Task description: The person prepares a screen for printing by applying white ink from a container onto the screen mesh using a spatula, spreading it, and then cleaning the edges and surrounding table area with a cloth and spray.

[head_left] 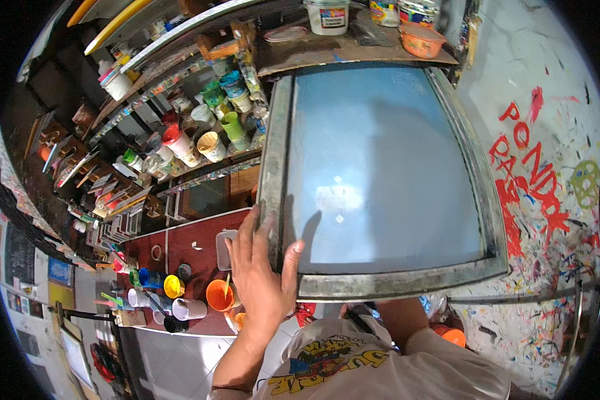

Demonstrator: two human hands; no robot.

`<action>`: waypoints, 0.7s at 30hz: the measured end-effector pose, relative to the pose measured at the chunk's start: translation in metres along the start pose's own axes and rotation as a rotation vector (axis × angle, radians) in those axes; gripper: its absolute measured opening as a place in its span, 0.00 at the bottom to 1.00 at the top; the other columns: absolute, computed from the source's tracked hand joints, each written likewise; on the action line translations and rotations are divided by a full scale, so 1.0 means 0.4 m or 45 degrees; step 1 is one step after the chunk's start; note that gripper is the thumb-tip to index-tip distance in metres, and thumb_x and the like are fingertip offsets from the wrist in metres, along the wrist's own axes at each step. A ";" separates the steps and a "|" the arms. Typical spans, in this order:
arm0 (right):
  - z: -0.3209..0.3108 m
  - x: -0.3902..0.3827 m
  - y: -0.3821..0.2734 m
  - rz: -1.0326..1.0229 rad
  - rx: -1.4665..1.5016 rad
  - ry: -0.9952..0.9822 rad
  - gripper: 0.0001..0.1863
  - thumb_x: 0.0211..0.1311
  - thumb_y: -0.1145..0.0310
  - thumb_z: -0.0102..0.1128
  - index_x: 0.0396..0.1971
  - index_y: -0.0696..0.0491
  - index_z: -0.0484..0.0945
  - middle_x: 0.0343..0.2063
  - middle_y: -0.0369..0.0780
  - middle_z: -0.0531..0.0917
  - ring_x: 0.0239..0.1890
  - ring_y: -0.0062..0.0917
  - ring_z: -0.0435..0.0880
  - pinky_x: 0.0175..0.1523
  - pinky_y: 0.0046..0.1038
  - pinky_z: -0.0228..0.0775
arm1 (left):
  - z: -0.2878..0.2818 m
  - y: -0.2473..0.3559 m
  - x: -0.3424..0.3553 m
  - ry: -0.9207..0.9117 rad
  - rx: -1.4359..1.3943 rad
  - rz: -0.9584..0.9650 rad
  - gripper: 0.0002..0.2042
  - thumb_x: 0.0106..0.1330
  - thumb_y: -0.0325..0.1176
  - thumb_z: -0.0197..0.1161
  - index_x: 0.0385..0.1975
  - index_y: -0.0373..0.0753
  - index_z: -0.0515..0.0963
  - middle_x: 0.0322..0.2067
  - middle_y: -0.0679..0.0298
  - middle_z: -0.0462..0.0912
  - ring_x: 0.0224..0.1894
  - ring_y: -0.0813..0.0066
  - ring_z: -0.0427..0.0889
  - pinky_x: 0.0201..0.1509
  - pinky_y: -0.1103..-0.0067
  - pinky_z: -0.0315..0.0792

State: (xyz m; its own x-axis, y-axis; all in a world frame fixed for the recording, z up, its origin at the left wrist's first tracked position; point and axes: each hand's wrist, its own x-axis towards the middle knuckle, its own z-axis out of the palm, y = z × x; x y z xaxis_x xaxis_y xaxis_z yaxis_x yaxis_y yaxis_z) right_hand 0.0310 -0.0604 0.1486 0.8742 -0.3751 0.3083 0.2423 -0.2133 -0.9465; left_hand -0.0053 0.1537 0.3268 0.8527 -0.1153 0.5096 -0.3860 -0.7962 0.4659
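A large screen-printing frame [397,285] with a worn grey border fills the middle right. Its blue-grey mesh [327,147] bears a few small pale marks near the centre, and a broad shadow falls on its right half. My left hand [263,273] is at the frame's near left corner. Its fingers are stretched out along the left border, while the thumb stands apart and casts a shadow on the frame. My right forearm [403,320] runs under the near border, which hides the hand and whatever it touches.
A shelf [293,57] with tubs adjoins the frame's far edge. Paint cups [210,147] crowd the left shelves. Below, a dark red table [200,233] carries an orange paint pot [220,293] and several other pots. A paint-spattered wall [547,147] rises at the right.
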 end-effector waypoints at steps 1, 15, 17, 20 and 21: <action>0.012 0.016 -0.001 -0.035 -0.046 0.041 0.17 0.57 0.68 0.70 0.46 0.56 0.82 0.45 0.42 0.86 0.49 0.27 0.84 0.57 0.30 0.75 | 0.016 0.013 0.011 -0.020 -0.041 0.045 0.23 0.69 0.42 0.63 0.60 0.37 0.73 0.64 0.48 0.71 0.66 0.43 0.70 0.72 0.46 0.53; 0.044 -0.001 -0.001 -0.031 -0.032 0.029 0.17 0.56 0.68 0.71 0.45 0.56 0.82 0.44 0.43 0.86 0.49 0.27 0.84 0.56 0.30 0.76 | 0.005 -0.011 0.009 0.000 -0.026 0.020 0.20 0.70 0.41 0.63 0.57 0.39 0.76 0.62 0.50 0.74 0.66 0.46 0.71 0.73 0.47 0.53; -0.026 -0.004 -0.004 0.021 -0.018 0.071 0.17 0.55 0.68 0.71 0.45 0.56 0.83 0.44 0.43 0.86 0.49 0.27 0.84 0.56 0.30 0.76 | 0.009 -0.010 0.001 0.005 -0.043 0.042 0.20 0.70 0.41 0.63 0.57 0.39 0.76 0.62 0.50 0.74 0.66 0.46 0.71 0.73 0.48 0.53; -0.027 -0.013 -0.008 -0.010 -0.058 0.095 0.17 0.55 0.68 0.71 0.45 0.56 0.83 0.44 0.43 0.86 0.49 0.27 0.85 0.56 0.30 0.76 | 0.020 0.011 0.010 -0.023 -0.088 0.072 0.19 0.70 0.40 0.63 0.57 0.39 0.76 0.62 0.50 0.74 0.65 0.46 0.71 0.72 0.47 0.53; -0.002 -0.026 -0.008 -0.017 -0.056 0.061 0.18 0.55 0.68 0.71 0.45 0.56 0.83 0.44 0.43 0.86 0.49 0.27 0.85 0.56 0.30 0.76 | 0.014 0.008 0.006 -0.015 -0.075 0.063 0.20 0.69 0.39 0.63 0.58 0.38 0.76 0.62 0.49 0.74 0.65 0.45 0.71 0.72 0.48 0.53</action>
State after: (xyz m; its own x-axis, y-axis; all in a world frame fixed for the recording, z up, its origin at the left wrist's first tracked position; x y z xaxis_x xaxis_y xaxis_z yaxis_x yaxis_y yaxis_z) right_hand 0.0209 -0.0566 0.1485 0.8496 -0.4145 0.3261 0.2340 -0.2579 -0.9374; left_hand -0.0025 0.1476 0.3255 0.8362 -0.1609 0.5242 -0.4472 -0.7533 0.4822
